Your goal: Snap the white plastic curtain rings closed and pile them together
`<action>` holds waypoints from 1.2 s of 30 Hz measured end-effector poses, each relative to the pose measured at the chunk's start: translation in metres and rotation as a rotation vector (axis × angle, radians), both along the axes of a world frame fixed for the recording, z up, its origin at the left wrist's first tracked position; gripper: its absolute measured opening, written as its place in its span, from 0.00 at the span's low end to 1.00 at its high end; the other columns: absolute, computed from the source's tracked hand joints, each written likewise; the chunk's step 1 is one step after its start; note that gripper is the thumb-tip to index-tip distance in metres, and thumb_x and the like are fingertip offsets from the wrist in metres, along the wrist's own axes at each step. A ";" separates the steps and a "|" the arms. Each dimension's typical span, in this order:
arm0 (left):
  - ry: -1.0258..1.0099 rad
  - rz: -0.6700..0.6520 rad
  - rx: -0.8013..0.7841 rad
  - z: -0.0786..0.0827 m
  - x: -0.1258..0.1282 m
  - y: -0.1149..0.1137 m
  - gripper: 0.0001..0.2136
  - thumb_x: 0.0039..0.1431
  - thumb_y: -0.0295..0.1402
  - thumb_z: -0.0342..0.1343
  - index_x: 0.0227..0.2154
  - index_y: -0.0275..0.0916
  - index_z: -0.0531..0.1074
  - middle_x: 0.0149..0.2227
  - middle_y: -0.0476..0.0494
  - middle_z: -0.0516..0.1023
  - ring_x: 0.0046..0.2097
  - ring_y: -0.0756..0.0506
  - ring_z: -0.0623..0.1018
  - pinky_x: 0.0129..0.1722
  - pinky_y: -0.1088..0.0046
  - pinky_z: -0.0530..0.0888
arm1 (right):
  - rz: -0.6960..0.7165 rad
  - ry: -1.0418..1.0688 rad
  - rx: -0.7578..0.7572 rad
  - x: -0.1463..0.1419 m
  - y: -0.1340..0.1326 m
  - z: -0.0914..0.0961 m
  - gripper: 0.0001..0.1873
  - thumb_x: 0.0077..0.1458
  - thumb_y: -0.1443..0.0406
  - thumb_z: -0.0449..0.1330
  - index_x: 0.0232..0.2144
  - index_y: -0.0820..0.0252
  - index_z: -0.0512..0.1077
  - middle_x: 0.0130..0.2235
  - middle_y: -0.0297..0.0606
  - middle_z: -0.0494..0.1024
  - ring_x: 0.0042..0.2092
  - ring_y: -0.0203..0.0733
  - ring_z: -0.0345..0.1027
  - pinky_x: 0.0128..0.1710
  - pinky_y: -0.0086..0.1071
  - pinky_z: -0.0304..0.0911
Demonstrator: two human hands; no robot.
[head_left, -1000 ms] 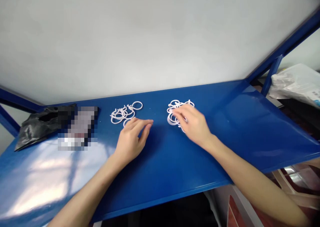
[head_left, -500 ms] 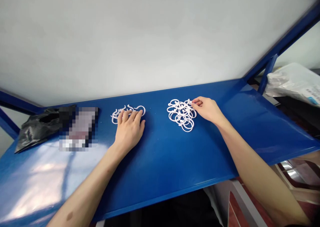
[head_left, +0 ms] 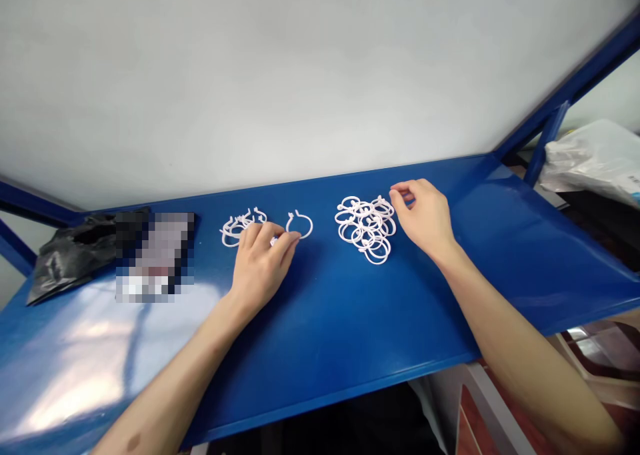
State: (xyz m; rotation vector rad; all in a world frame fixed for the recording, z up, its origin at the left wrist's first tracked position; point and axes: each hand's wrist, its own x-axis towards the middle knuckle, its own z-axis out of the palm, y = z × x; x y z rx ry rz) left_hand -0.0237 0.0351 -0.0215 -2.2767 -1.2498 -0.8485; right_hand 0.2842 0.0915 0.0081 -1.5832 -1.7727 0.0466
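My left hand point(head_left: 263, 258) is closed, with its thumb and finger pinching the lower edge of a white plastic shower curtain ring point(head_left: 311, 225), whose gap faces up. Behind and under those fingers is a small group of opened white rings point(head_left: 231, 231), partly hidden by the hand. To the right, a heap of closed white rings point(head_left: 367, 225) lies overlapping on the blue shelf point(head_left: 345, 321). Just beside the heap's upper right edge, my right hand point(head_left: 425, 215) hovers with fingers loosely curled and the thumb apart; nothing shows between them.
A black plastic bag point(head_left: 75, 255) lies at the far left, beside a pixelated flat object point(head_left: 163, 248). A white wall point(head_left: 300, 81) rises behind the shelf. Blue frame bars and a clear plastic bag point(head_left: 590, 161) stand at the right.
My left hand has drawn one ring rightward, away from the small group. My right hand has let go of the heap's upper right edge and moved slightly up and right.
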 end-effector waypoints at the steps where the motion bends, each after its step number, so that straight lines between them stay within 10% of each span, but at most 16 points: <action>1: -0.002 -0.044 0.009 0.003 0.002 -0.002 0.04 0.64 0.28 0.59 0.40 0.40 0.77 0.32 0.44 0.77 0.36 0.44 0.68 0.37 0.66 0.65 | 0.058 0.029 0.045 -0.006 -0.005 0.002 0.09 0.63 0.63 0.58 0.38 0.59 0.78 0.40 0.41 0.80 0.39 0.44 0.74 0.41 0.38 0.69; 7: 0.022 -0.264 -0.010 0.012 0.010 -0.017 0.10 0.63 0.23 0.59 0.45 0.39 0.73 0.35 0.48 0.82 0.37 0.46 0.74 0.40 0.66 0.68 | 0.590 0.254 -0.117 -0.056 -0.052 -0.001 0.11 0.64 0.60 0.60 0.46 0.58 0.74 0.37 0.35 0.81 0.33 0.35 0.74 0.33 0.29 0.70; 11: -0.047 -0.321 -0.039 0.011 0.018 -0.026 0.08 0.63 0.25 0.60 0.44 0.40 0.72 0.35 0.48 0.83 0.36 0.46 0.77 0.40 0.66 0.70 | 0.582 0.369 -0.046 -0.075 -0.070 -0.013 0.09 0.64 0.64 0.59 0.47 0.57 0.70 0.33 0.31 0.79 0.32 0.33 0.75 0.33 0.28 0.71; 21: -0.754 -0.122 -0.741 0.014 0.033 -0.041 0.10 0.69 0.38 0.53 0.43 0.42 0.79 0.40 0.47 0.85 0.39 0.48 0.83 0.41 0.75 0.77 | 0.658 0.216 0.183 -0.078 -0.073 -0.016 0.11 0.64 0.71 0.57 0.47 0.57 0.73 0.36 0.34 0.82 0.33 0.33 0.75 0.36 0.28 0.74; 36: -0.526 -0.174 -0.688 0.007 0.025 -0.038 0.14 0.71 0.38 0.50 0.37 0.38 0.79 0.34 0.46 0.84 0.33 0.50 0.81 0.35 0.78 0.74 | 0.883 0.100 0.148 -0.076 -0.077 -0.019 0.11 0.68 0.70 0.53 0.47 0.63 0.74 0.36 0.38 0.80 0.37 0.36 0.74 0.40 0.31 0.73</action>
